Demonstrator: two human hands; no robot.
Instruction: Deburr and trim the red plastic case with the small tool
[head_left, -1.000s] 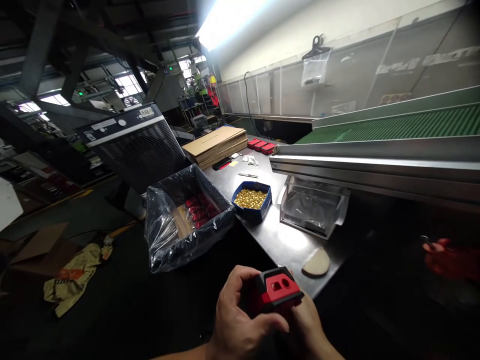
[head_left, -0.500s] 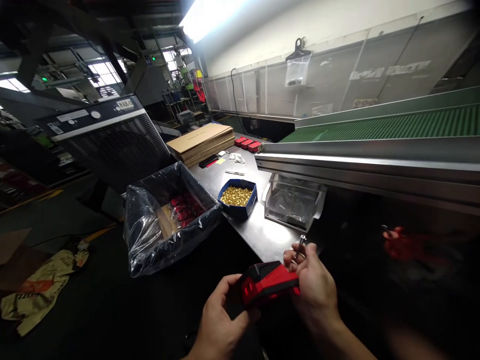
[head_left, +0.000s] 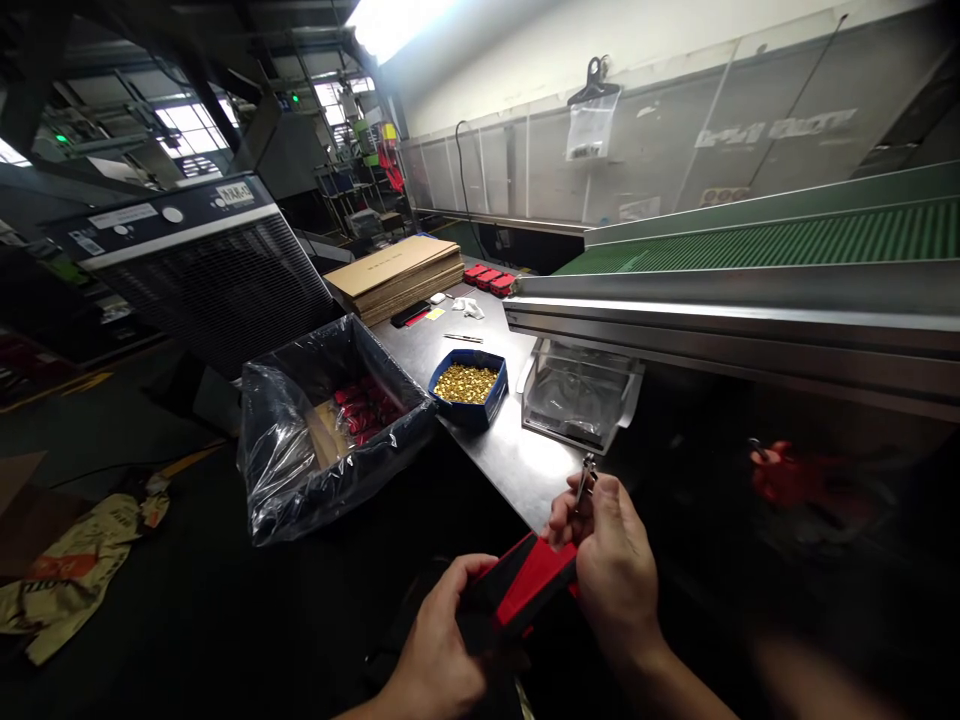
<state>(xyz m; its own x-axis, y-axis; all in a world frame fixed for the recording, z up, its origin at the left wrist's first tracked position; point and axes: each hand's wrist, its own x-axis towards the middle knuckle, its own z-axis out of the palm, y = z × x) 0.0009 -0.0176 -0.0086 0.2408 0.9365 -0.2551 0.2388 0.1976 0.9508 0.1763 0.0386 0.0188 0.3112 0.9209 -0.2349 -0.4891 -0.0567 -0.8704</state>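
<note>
Low in the head view, my left hand (head_left: 442,640) is closed around one end of a red and black plastic housing (head_left: 536,585). My right hand (head_left: 619,560) meets the housing's other end. Between the thumb and fingers of that same hand, small shiny nail clippers (head_left: 586,482) point upward. The lower side of the housing is hidden in shadow and by my left hand. Just beyond both hands lies the front edge of the metal table (head_left: 499,470).
A blue bin of small brass pieces (head_left: 466,385) and a clear tray (head_left: 577,395) stand ahead. At left is a plastic-lined crate (head_left: 300,490) with red parts. Flattened cardboard (head_left: 397,270) is stacked behind; a green conveyor (head_left: 787,240) slopes at right. A blurred red object (head_left: 787,475) sits right.
The housing has tilted and turned in my hands, showing a different face. Both hands have shifted slightly left, the clippers with them. The view has shifted a little too.
</note>
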